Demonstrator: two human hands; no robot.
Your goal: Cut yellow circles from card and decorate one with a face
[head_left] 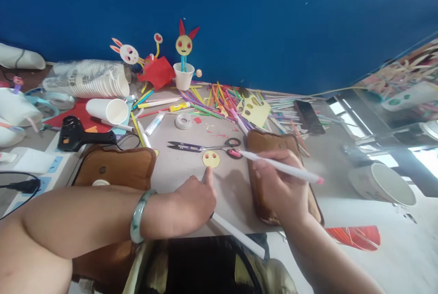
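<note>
A small yellow paper face (211, 160) with two reddish eyes lies flat on the table. My left hand (193, 202) touches its lower edge with a stretched index finger, the other fingers curled in. From beneath these curled fingers a white marker (239, 237) with a dark end sticks out over the table's front edge, apparently gripped by them. Above the brown cushion on the right, my right hand (282, 184) holds a white marker with pink ends (282, 166), one end pointing left. Scissors (191, 147) lie just behind the paper face, their handles near that pink end.
A brown cushion (116, 164) lies under my left forearm. At left are a black glue gun (82, 135) and paper cups (92, 78). Tape (184, 121), coloured pipe cleaners (205, 97), a phone (310, 117) and a rabbit figure in a cup (184, 76) stand or lie farther back.
</note>
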